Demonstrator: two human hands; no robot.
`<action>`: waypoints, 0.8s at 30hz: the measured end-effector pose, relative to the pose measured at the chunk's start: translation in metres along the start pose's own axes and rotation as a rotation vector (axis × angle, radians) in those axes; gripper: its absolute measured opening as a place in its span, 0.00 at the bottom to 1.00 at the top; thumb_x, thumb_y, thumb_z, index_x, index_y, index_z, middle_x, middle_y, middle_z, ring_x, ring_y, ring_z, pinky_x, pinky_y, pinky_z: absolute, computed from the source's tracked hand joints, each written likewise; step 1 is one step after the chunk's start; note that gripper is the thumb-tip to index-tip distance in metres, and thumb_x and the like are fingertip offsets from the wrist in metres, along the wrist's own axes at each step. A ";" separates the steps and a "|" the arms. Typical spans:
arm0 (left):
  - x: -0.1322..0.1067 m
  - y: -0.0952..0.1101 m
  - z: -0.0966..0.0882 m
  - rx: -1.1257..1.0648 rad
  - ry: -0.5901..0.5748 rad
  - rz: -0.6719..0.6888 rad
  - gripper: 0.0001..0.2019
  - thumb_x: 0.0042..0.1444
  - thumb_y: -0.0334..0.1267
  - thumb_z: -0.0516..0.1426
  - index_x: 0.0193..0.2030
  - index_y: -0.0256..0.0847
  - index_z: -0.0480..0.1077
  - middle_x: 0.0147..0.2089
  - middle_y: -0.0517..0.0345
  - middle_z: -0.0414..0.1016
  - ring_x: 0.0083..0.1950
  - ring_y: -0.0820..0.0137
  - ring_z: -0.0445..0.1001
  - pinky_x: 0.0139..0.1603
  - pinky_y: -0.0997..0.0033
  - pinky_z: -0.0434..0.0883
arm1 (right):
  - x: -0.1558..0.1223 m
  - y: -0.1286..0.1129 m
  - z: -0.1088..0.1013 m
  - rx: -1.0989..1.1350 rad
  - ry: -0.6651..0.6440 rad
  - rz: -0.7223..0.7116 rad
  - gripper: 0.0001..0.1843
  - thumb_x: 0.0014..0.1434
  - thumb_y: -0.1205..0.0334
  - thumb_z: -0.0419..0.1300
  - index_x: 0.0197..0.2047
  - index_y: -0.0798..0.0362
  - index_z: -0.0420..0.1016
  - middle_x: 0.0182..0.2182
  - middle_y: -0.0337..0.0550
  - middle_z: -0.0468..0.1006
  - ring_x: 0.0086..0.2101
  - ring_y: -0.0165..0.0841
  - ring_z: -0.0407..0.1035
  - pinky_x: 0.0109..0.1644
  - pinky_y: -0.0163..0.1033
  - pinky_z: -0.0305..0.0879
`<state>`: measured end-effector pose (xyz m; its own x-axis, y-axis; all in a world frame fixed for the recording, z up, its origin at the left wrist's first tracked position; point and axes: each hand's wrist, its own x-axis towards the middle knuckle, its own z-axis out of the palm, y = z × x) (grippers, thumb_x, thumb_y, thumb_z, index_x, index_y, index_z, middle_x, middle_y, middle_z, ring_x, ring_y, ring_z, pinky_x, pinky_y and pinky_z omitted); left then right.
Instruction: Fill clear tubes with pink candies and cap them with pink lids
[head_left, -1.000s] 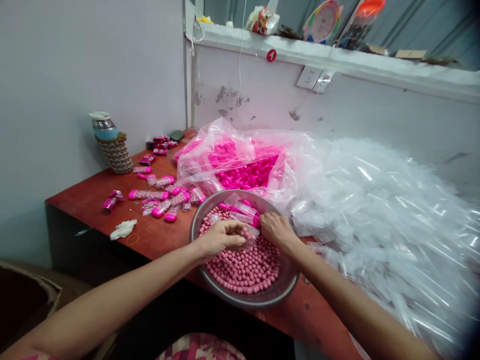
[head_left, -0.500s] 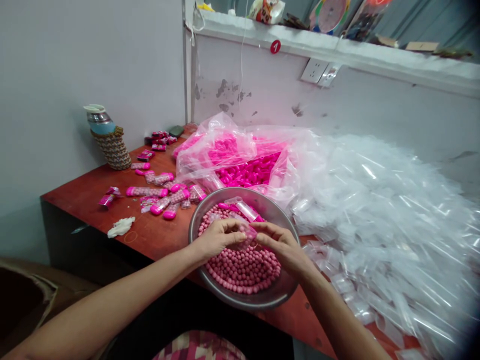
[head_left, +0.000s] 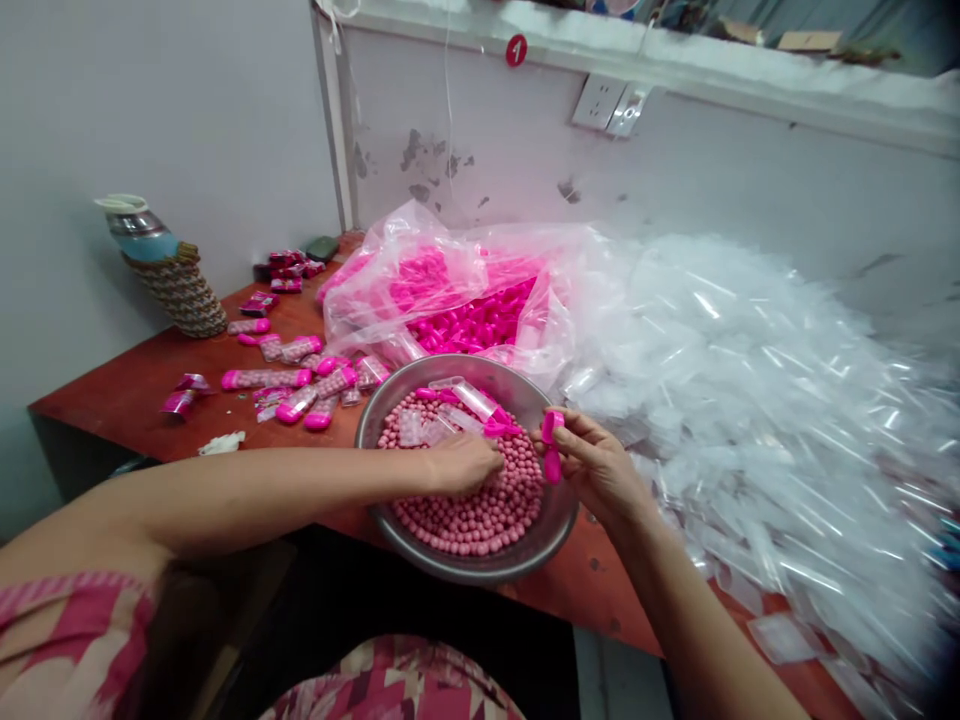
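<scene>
My right hand (head_left: 604, 475) pinches a bright pink plastic flip cap (head_left: 553, 432) at the bowl's right rim; its lid hangs down. Inside the metal bowl (head_left: 551, 560), my left hand (head_left: 466, 464) is closed with its fingertips down at the pink beads (head_left: 457, 525). What those fingers hold, if anything, is hidden. Behind the left hand, a clear plastic tube (head_left: 474, 400) with a pink cap end lies on the beads. Smaller clear pieces (head_left: 421, 428) rest beside it.
Filled pink-capped tubes (head_left: 319, 395) lie scattered on the red table (head_left: 112, 405). An open plastic bag of pink caps (head_left: 465, 325) sits behind the bowl. Clear plastic sleeves (head_left: 735, 370) pile up on the right. A flask (head_left: 169, 265) in a knitted cover stands at the left.
Both hands were together over the bowl around a small clear and pink piece. They have parted: the left is down at the beads, the right has moved right with the pink cap.
</scene>
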<state>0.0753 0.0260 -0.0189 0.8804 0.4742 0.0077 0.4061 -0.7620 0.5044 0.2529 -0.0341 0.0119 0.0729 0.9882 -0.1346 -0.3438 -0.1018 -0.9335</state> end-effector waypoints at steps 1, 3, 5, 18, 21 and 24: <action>0.006 0.005 0.004 -0.055 0.004 0.005 0.06 0.49 0.31 0.55 0.26 0.35 0.72 0.31 0.51 0.74 0.31 0.67 0.70 0.33 0.71 0.64 | -0.003 0.001 -0.002 -0.005 0.011 -0.019 0.16 0.44 0.62 0.67 0.39 0.50 0.72 0.29 0.36 0.76 0.29 0.29 0.72 0.32 0.32 0.67; 0.013 0.014 0.008 -0.176 0.006 0.014 0.05 0.49 0.30 0.55 0.27 0.35 0.72 0.31 0.50 0.74 0.33 0.66 0.70 0.35 0.70 0.65 | -0.008 0.002 -0.006 -0.017 0.046 -0.057 0.16 0.45 0.60 0.66 0.38 0.49 0.70 0.29 0.36 0.75 0.28 0.30 0.72 0.31 0.35 0.68; 0.013 0.019 0.005 -0.269 0.006 0.010 0.05 0.51 0.31 0.54 0.30 0.35 0.71 0.31 0.51 0.74 0.33 0.67 0.71 0.35 0.71 0.66 | -0.013 0.000 -0.010 -0.041 0.074 -0.073 0.16 0.47 0.57 0.65 0.40 0.48 0.68 0.27 0.36 0.75 0.27 0.32 0.73 0.30 0.37 0.68; -0.042 0.033 -0.023 -1.408 0.217 -0.157 0.13 0.49 0.39 0.60 0.40 0.34 0.71 0.33 0.56 0.69 0.34 0.72 0.69 0.37 0.70 0.67 | -0.029 -0.022 0.014 -0.683 -0.119 -0.369 0.13 0.53 0.58 0.60 0.43 0.47 0.70 0.36 0.39 0.75 0.34 0.32 0.70 0.39 0.37 0.66; -0.048 0.035 -0.020 -1.174 0.325 -0.109 0.12 0.51 0.38 0.58 0.40 0.34 0.72 0.33 0.56 0.71 0.34 0.71 0.68 0.36 0.73 0.65 | -0.033 -0.022 0.029 -0.875 -0.177 -0.499 0.14 0.53 0.59 0.60 0.44 0.48 0.71 0.35 0.40 0.74 0.34 0.32 0.69 0.38 0.36 0.65; -0.057 0.038 -0.020 -0.922 0.380 -0.052 0.10 0.53 0.36 0.55 0.40 0.36 0.73 0.34 0.56 0.73 0.36 0.70 0.69 0.38 0.74 0.63 | -0.034 -0.018 0.039 -1.046 -0.283 -0.560 0.12 0.55 0.59 0.58 0.43 0.50 0.71 0.33 0.42 0.74 0.33 0.33 0.68 0.38 0.37 0.65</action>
<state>0.0360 -0.0207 0.0166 0.6642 0.7300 0.1609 -0.0487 -0.1725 0.9838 0.2202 -0.0611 0.0466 -0.2819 0.9019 0.3274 0.5989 0.4320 -0.6744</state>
